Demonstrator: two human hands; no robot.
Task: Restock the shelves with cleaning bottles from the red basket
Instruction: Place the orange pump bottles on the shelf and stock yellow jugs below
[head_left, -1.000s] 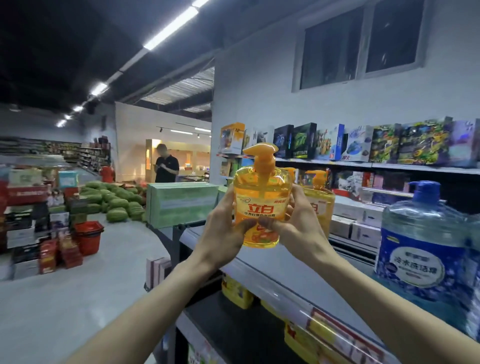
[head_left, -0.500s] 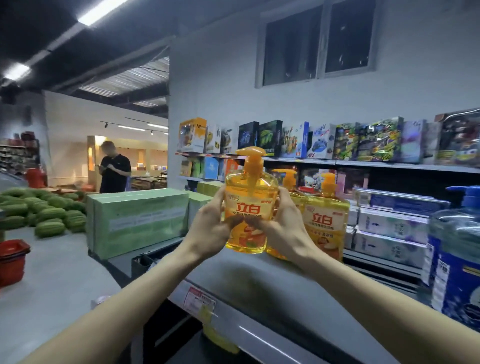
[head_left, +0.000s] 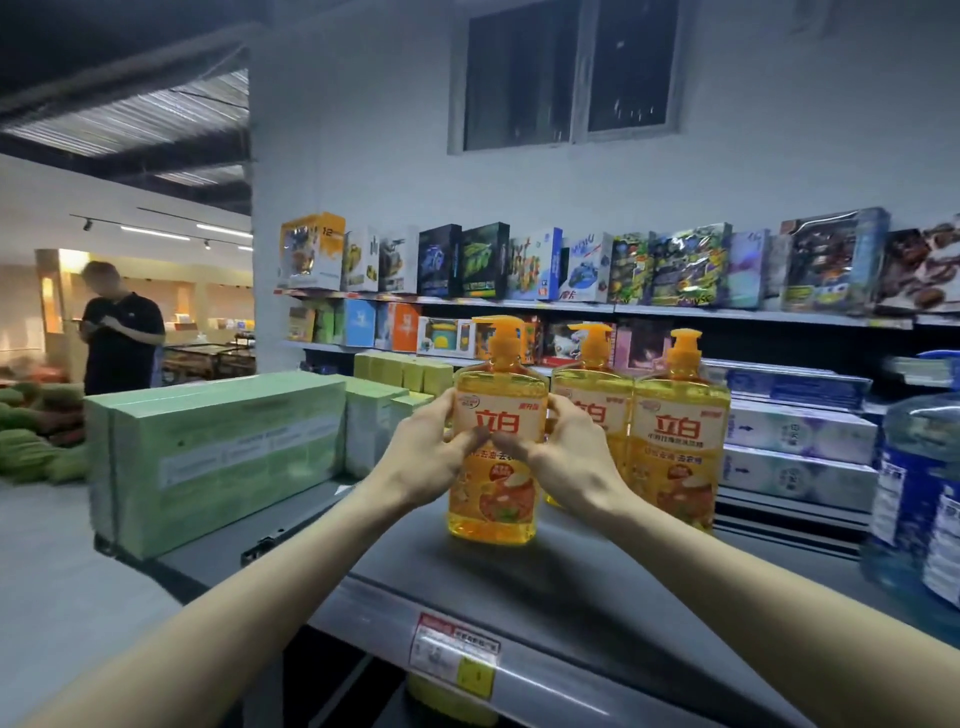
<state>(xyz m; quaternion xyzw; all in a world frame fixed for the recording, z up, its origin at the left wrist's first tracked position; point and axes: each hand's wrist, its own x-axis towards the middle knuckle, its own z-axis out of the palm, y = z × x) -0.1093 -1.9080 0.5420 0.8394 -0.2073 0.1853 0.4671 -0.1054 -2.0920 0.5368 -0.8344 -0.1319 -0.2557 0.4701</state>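
Now | left hand (head_left: 422, 460), right hand (head_left: 570, 457) clasp yellow bottle (head_left: 500, 396); seemingly resting on shelf (head_left: 582, 597)

The front bottle (head_left: 493, 499) has two big red signs on its label: 立白. The same red 立白 is on the label of the right bottle (head_left: 678, 431). The middle bottle (head_left: 592, 384) shows only a bit of these red signs. The small words under them are too blurry to read. A white and orange box (head_left: 311, 254) on the top shelf (head_left: 727, 312) shows the number 12. The price tag (head_left: 454, 649) and the blue jug (head_left: 919, 431) have words too, but they are too blurry to read.
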